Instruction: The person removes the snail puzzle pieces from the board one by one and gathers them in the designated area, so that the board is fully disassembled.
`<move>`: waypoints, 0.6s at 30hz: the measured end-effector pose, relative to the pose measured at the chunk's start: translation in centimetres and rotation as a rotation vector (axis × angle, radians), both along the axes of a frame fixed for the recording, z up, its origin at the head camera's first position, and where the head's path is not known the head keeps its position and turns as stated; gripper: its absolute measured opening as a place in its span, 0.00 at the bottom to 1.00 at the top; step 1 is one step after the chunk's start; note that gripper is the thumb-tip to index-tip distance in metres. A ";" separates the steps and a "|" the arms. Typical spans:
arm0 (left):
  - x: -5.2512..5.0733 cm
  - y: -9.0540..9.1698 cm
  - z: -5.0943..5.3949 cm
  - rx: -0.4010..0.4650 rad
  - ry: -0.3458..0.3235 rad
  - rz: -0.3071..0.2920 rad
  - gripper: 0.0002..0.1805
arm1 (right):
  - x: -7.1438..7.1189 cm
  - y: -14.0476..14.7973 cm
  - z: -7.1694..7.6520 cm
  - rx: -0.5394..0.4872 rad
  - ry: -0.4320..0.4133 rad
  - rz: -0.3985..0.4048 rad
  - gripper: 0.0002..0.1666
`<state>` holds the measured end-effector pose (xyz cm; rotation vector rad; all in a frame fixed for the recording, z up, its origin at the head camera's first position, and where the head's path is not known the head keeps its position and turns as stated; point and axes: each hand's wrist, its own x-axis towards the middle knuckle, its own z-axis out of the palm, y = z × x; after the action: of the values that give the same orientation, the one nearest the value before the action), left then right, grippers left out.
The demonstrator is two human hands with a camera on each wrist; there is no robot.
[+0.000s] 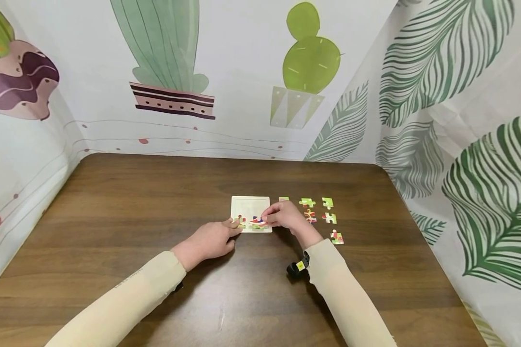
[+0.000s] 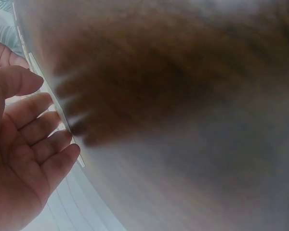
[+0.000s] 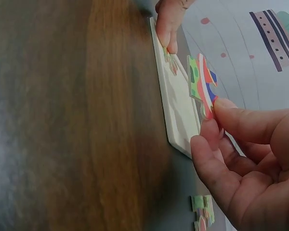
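Note:
A square cream puzzle tray (image 1: 249,206) lies flat on the table. My right hand (image 1: 285,215) pinches a jigsaw piece (image 3: 200,82), green, red, white and blue, between thumb and fingers. In the right wrist view this piece is tilted up over the tray, apart from its surface. Another jigsaw piece (image 1: 241,222) sits in the tray's lower left corner, partly covered by fingers. There my left hand (image 1: 212,239) rests its fingertips on that piece and the tray's edge. The left wrist view shows loosely extended fingers (image 2: 36,127) along the tray's rim.
Several loose jigsaw pieces lie right of the tray, among them a green one (image 1: 307,203), a corner one (image 1: 327,202) and one near the right sleeve (image 1: 336,237). The brown wooden table (image 1: 156,193) ends at a patterned cloth wall (image 1: 243,96).

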<state>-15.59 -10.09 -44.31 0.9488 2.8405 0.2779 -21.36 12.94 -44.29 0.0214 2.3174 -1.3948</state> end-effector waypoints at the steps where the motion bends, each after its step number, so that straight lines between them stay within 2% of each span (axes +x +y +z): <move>1: 0.0 0.0 0.0 0.000 -0.003 0.001 0.24 | 0.0 0.1 0.0 0.001 0.002 -0.001 0.10; 7: -0.1 0.0 0.0 0.002 -0.023 -0.001 0.24 | 0.3 0.9 0.1 0.015 0.014 -0.005 0.10; 18: 0.0 -0.2 -0.2 0.010 -0.016 -0.008 0.25 | 0.9 3.8 0.4 0.048 0.046 0.046 0.11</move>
<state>-15.61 -10.25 -44.53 0.9558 2.8224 0.2983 -20.47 16.75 -43.89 -0.0500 2.3737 -1.3302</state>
